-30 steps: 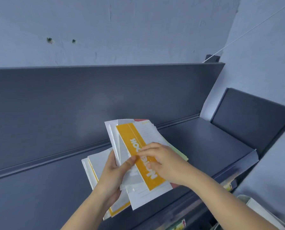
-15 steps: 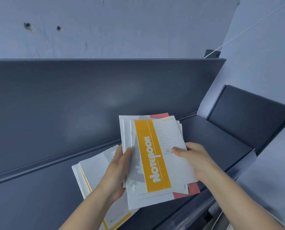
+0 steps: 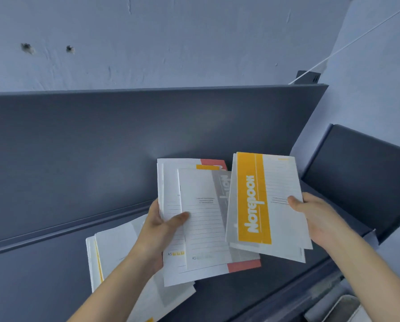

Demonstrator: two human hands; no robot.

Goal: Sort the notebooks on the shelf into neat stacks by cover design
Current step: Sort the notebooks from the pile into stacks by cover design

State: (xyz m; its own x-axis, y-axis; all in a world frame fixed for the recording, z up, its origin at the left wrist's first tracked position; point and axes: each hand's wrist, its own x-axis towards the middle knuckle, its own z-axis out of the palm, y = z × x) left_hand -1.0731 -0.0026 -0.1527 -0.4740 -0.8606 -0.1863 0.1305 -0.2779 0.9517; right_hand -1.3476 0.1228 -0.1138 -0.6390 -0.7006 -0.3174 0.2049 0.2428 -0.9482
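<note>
My right hand grips a yellow-banded notebook with "Notebook" printed on it by its right edge, held apart to the right of the rest; at least one more cover shows behind it. My left hand holds a fanned bunch of notebooks, thumb on top. The front one has a grey band, and yellow and red covers peek out behind. Under my left forearm, a loose stack of white and yellow notebooks lies on the dark grey shelf.
The shelf has a tall grey back panel and a raised side panel at the right end. Bare shelf surface shows to the left of the lying stack. A pale object sits below the shelf at the bottom right.
My right hand has pulled the yellow-banded notebook off the bunch and moved it to the right. The grey-banded cover in my left hand now shows.
</note>
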